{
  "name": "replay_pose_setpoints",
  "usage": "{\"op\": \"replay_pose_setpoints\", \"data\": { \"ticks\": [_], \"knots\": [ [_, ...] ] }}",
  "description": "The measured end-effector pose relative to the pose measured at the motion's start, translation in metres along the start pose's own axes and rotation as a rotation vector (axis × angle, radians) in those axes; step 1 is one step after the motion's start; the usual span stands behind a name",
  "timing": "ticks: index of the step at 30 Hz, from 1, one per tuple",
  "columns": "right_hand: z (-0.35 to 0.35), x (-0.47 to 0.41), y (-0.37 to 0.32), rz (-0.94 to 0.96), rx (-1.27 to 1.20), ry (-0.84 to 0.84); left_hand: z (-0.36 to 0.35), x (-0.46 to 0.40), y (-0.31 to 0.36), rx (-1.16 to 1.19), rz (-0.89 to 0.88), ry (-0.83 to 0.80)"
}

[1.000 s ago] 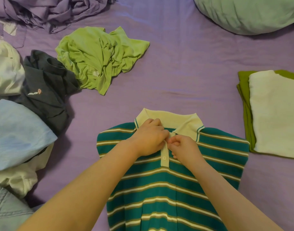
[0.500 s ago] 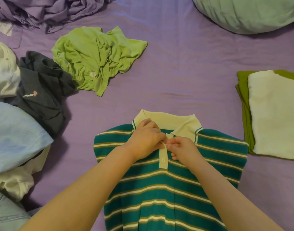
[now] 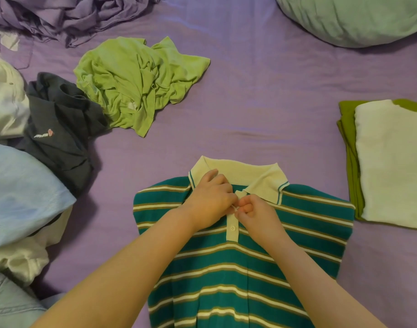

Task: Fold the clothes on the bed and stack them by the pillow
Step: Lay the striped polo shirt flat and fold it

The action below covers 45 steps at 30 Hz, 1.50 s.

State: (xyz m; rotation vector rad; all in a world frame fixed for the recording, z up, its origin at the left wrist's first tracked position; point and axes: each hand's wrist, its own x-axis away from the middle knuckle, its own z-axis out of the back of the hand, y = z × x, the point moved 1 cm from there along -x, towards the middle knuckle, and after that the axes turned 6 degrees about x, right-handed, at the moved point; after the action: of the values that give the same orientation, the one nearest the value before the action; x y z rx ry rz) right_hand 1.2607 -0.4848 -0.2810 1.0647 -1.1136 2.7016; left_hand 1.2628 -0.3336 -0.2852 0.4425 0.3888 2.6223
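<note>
We see a striped polo shirt (image 3: 226,268) lying flat, front up, on the purple bed sheet (image 3: 262,102), its cream collar (image 3: 240,172) pointing away from us. Both hands meet at the top of the button strip (image 3: 232,229), just under the collar. The left hand (image 3: 211,200) has its fingers curled and pinches the strip's upper edge from the left side; the right hand (image 3: 256,215) has its fingers curled too and pinches the same spot from the right, the two touching each other. One white button (image 3: 232,228) shows on the strip just below them. Compared with half a second ago and a second ago, the hands stay at the same place on the shirt and keep the same pinching hold, and the shirt has not shifted; only our viewpoint has drifted slightly. To the right, well apart from the shirt's collar, a folded white garment (image 3: 392,162) lies on top of a folded olive one (image 3: 347,138), and a pale green pillow (image 3: 349,17) sits beyond them at the upper right. On the left lie unfolded clothes: a crumpled light green shirt (image 3: 136,84), a dark shirt (image 3: 61,129), a light blue garment (image 3: 20,192) and white pieces (image 3: 4,102).
</note>
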Motion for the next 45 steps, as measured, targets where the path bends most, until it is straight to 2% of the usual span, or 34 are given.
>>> {"op": "replay_pose_setpoints", "data": {
  "ticks": [4, 11, 16, 20, 25, 37, 40, 45],
  "knots": [
    [-0.001, -0.003, -0.002, -0.021, 0.014, -0.005, -0.004, 0.002, 0.001, 0.022, -0.002, 0.045],
    [0.001, -0.008, -0.004, -0.116, -0.106, -0.039, -0.005, 0.005, 0.000, -0.058, -0.092, 0.096],
    [-0.006, 0.000, -0.003, 0.037, 0.254, 0.065, -0.009, 0.005, 0.003, -0.111, -0.127, 0.067],
    [-0.006, 0.005, -0.002, 0.137, 0.462, 0.175, -0.011, 0.005, 0.001, -0.012, -0.045, 0.059],
    [-0.008, 0.006, -0.001, 0.224, 0.692, 0.213, -0.007, 0.002, 0.000, 0.065, 0.010, 0.024],
    [-0.012, 0.006, 0.010, 0.214, 0.571, 0.231, -0.005, 0.000, -0.007, 0.180, 0.032, 0.020],
    [-0.011, 0.008, 0.009, 0.187, 0.507, 0.269, -0.005, 0.001, -0.006, 0.122, 0.048, 0.055],
    [-0.015, 0.021, 0.013, 0.326, 0.622, 0.272, -0.007, 0.019, 0.002, -0.003, 0.258, 0.203]
  ]
}}
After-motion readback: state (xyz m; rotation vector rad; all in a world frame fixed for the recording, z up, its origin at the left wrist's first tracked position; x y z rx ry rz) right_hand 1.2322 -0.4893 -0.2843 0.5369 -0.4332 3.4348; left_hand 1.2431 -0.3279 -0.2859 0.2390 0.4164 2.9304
